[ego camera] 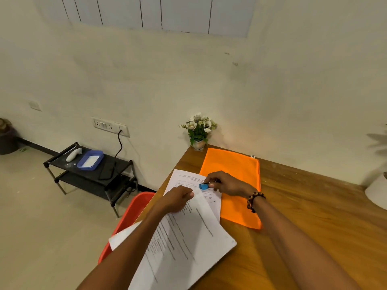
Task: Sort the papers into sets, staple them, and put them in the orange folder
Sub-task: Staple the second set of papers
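Gripping a small blue stapler (203, 186), the right hand (227, 184) works it at the corner of the printed papers (188, 233). The left hand (178, 198) pinches that corner, beside the orange folder (236, 170) on the wooden table (314, 216).

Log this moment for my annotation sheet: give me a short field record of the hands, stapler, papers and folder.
left hand: left hand holds the top corner of the near paper set
right hand: right hand grips the blue stapler
stapler position: at the corner of the near paper set
other paper: another sheet lies beneath, farther back
orange folder: orange folder flat on the wooden table, right of the papers
papers in folder: none visible
background: flower pot by the wall
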A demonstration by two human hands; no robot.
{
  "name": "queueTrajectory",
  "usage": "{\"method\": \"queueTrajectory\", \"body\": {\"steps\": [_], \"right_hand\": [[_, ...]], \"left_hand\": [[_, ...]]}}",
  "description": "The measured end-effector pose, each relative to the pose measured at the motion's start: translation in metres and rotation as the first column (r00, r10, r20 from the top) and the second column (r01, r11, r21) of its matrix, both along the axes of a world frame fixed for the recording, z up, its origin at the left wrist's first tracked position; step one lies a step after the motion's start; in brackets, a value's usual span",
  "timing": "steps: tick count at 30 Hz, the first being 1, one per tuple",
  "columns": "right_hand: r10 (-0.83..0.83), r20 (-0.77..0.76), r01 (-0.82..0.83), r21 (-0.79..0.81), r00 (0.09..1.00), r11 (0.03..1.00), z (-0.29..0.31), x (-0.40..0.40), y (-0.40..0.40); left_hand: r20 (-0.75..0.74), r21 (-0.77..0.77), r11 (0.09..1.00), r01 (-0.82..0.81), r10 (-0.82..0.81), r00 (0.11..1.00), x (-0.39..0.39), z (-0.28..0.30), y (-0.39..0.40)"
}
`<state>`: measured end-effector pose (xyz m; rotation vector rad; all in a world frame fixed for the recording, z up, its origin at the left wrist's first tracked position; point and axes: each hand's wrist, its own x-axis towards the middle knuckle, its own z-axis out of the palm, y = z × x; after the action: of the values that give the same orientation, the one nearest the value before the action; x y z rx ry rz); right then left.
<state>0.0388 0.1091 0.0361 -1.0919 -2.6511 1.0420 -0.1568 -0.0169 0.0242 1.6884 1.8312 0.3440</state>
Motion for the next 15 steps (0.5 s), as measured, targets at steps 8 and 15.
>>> {"method": "queueTrajectory", "body": {"steps": [8,15], "right_hand": [[0.159,0.164,-0.131,-0.167,0.974,0.977,0.04,0.012,0.004],[0.188,0.22,-0.139,-0.224,0.957,0.965,0.035,0.014,0.002]], "left_hand": [[-0.087,-0.146,0.964,0.223,-0.237,0.968,0.024,0.008,0.013],[-0.111,-0.209,0.917,0.339,-0.366,0.924,0.035,0.012,0.017]]}}
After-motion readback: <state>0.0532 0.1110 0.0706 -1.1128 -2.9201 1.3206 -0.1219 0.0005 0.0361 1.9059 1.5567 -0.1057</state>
